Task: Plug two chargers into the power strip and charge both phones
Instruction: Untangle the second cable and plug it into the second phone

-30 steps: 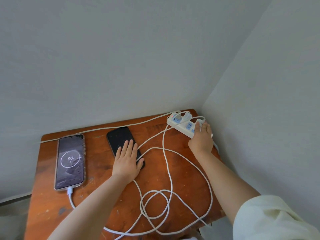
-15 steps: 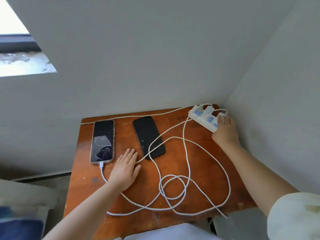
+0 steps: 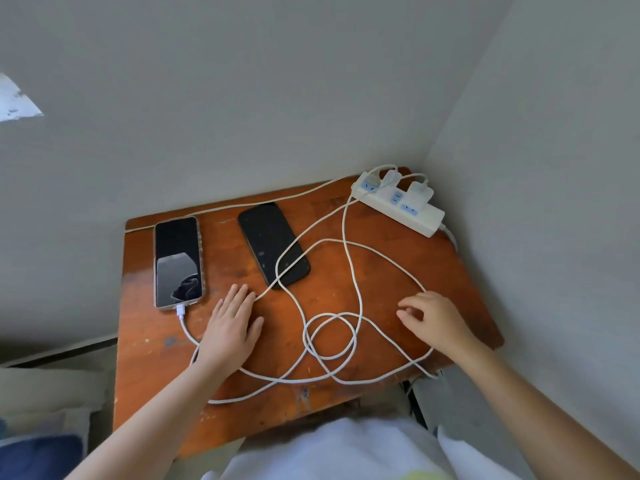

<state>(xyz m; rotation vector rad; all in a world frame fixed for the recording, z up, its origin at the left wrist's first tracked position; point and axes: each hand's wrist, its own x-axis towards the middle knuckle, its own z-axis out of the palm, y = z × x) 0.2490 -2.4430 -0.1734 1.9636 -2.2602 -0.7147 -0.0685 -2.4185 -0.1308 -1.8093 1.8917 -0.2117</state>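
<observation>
A white power strip lies at the table's far right corner with two white chargers plugged in. A phone in a light case lies at the left, a white cable plug in its bottom end. A black phone lies in the middle with white cable draped over it; whether it is plugged in is unclear. My left hand rests flat on the table over cable, holding nothing. My right hand hovers with loosely curled fingers beside a cable loop, empty.
The small wooden table stands in a corner between two grey walls. Cable loops hang over its front edge. A white cloth lies in front of me. Folded fabric sits at lower left.
My right hand left the power strip and moved back toward me over the cable loops. My left hand came off the black phone to the table. The left phone's screen went dark.
</observation>
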